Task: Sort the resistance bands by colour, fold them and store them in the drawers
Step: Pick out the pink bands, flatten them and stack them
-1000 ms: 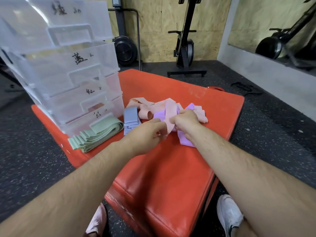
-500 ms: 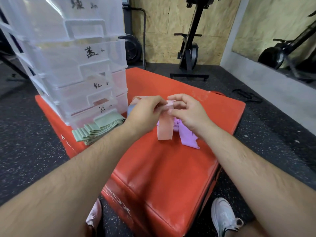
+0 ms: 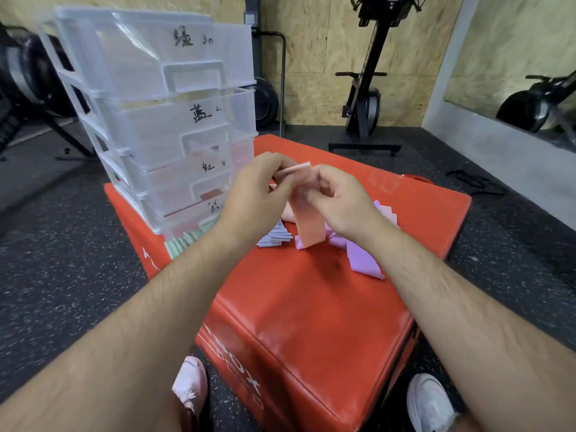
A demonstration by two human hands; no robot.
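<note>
Two bare forearms come in from 7 o'clock and 5 o'clock and meet near the middle of the view. The left grip curls its fingers and pinches the top of a pink band. The right grip, just at its 3 o'clock, pinches the same band.
</note>
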